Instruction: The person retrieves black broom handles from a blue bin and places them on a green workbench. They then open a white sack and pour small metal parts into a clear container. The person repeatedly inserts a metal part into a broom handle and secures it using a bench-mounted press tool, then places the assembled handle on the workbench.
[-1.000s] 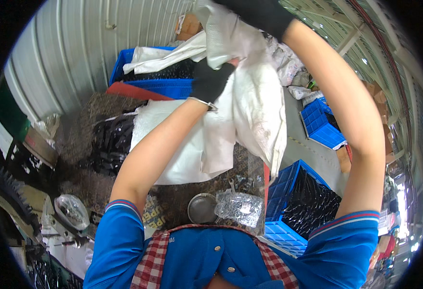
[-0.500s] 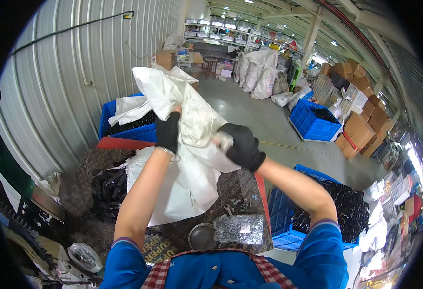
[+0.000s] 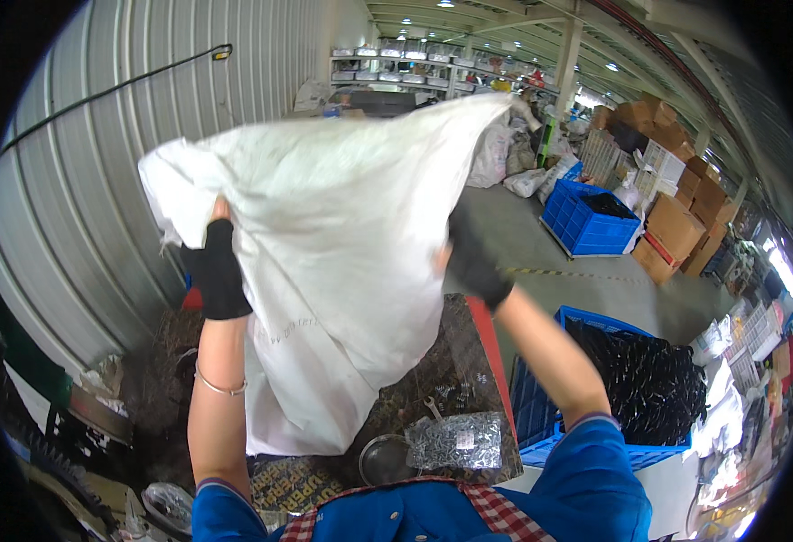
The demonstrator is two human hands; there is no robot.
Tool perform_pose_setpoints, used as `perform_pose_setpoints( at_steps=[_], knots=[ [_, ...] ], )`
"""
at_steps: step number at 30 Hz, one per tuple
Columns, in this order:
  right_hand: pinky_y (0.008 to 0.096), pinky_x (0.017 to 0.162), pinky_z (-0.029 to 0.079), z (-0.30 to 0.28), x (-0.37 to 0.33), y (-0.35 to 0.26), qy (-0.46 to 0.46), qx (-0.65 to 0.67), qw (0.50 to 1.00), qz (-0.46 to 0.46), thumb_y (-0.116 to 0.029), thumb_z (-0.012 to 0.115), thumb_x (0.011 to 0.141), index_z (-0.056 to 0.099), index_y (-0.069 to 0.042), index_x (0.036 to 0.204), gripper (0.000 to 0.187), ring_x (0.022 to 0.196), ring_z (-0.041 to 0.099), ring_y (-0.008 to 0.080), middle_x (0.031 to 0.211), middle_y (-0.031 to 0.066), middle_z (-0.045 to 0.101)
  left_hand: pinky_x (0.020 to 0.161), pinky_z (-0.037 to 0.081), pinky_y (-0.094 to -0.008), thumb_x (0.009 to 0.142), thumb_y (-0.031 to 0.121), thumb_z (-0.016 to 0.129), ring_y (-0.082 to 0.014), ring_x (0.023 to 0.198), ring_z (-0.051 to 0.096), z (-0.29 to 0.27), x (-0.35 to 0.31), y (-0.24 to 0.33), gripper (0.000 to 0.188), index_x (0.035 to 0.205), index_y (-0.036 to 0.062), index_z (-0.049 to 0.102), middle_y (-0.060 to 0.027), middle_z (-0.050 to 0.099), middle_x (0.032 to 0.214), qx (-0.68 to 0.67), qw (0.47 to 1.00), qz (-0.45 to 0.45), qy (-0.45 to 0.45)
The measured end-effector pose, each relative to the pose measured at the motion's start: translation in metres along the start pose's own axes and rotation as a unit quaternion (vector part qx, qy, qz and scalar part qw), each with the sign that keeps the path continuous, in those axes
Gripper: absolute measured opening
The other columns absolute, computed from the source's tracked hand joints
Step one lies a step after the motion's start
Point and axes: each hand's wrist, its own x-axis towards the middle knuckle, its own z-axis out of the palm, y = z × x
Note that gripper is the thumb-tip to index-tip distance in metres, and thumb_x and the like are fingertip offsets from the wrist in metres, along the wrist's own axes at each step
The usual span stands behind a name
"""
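Observation:
A large white woven sack (image 3: 333, 208) is spread out in front of me, its upper edge raised and its lower end hanging onto the dark work table (image 3: 415, 393). My left hand (image 3: 218, 275), in a black fingerless glove, is closed on the sack's left side with the thumb on top. At the sack's right side, my right hand (image 3: 480, 260), gloved alike and blurred by motion, grips the edge. Below the sack lie a wrench (image 3: 433, 409), a clear bag of small metal parts (image 3: 460, 440) and a round metal dish (image 3: 384, 462). The sack hides much of the table's far part.
Right of the table stands a blue crate (image 3: 636, 388) heaped with black strips. Farther off are another blue crate (image 3: 588, 222), cardboard boxes (image 3: 672, 226) and filled sacks (image 3: 491, 161). A ribbed metal wall (image 3: 80, 199) runs along the left.
The bunched sack has been opened out wide and raised. My left hand has moved left and my right hand slightly right, so they are farther apart. The sack now covers the crate at the far left.

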Motion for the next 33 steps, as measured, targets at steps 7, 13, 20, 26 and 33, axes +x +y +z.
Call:
perform_pose_setpoints(
  at_steps=[7, 13, 20, 26, 33],
  knots=[
    [0.041, 0.111, 0.017, 0.114, -0.102, 0.035, -0.219, -0.133, 0.965, -0.047, -0.054, 0.072, 0.062, 0.019, 0.002, 0.139, 0.109, 0.132, 0.025, 0.0341, 0.143, 0.0222, 0.023, 0.089, 0.046, -0.0332, 0.087, 0.016, 0.06, -0.023, 0.103, 0.059, 0.061, -0.061, -0.046, 0.043, 0.124, -0.0041, 0.05, -0.0159, 0.06, 0.117, 0.139, 0.955, -0.021, -0.263],
    [0.0385, 0.104, 0.029, 0.13, -0.094, 0.075, -0.129, -0.111, 0.985, 0.027, -0.034, 0.061, 0.076, 0.04, 0.0, 0.128, 0.065, 0.12, 0.041, 0.0296, 0.129, 0.0195, 0.042, 0.088, 0.044, -0.0418, 0.071, 0.035, 0.073, -0.0339, 0.097, 0.058, 0.048, -0.145, -0.021, 0.057, 0.115, 0.0038, 0.054, -0.0156, 0.06, 0.102, 0.132, 0.899, 0.25, -0.334],
    [0.0361, 0.095, 0.043, 0.074, -0.052, 0.056, -0.118, -0.324, 0.938, -0.036, -0.011, 0.05, 0.089, 0.062, -0.002, 0.115, 0.03, 0.105, 0.058, 0.0248, 0.111, 0.0163, 0.063, 0.099, 0.035, -0.0445, 0.076, 0.026, 0.072, -0.0357, 0.121, 0.042, -0.212, -0.241, -0.061, 0.053, 0.12, 0.0033, 0.054, -0.0201, 0.047, 0.126, 0.489, 0.872, 0.025, 0.0],
    [0.0336, 0.084, 0.048, 0.035, 0.037, 0.092, 0.111, 0.214, 0.935, 0.261, -0.013, 0.053, 0.082, 0.066, 0.003, 0.099, 0.026, 0.089, 0.062, 0.0247, 0.096, 0.0142, 0.066, 0.103, 0.03, -0.0433, 0.085, 0.035, 0.065, -0.0382, 0.124, 0.035, -0.317, -0.35, -0.078, 0.071, 0.14, 0.0041, 0.032, -0.0232, 0.036, 0.132, 0.587, 0.789, -0.147, 0.108],
    [0.0354, 0.076, 0.049, 0.129, 0.023, 0.022, -0.176, -0.24, 0.95, -0.091, -0.019, 0.062, 0.083, 0.07, -0.003, 0.094, 0.021, 0.082, 0.063, 0.0253, 0.086, 0.0132, 0.067, 0.103, 0.033, -0.0454, 0.084, 0.062, 0.052, -0.0402, 0.132, 0.03, -0.292, -0.28, -0.159, 0.084, 0.146, 0.0142, 0.024, -0.024, 0.014, 0.149, 0.506, 0.711, -0.294, 0.389]
  ],
)
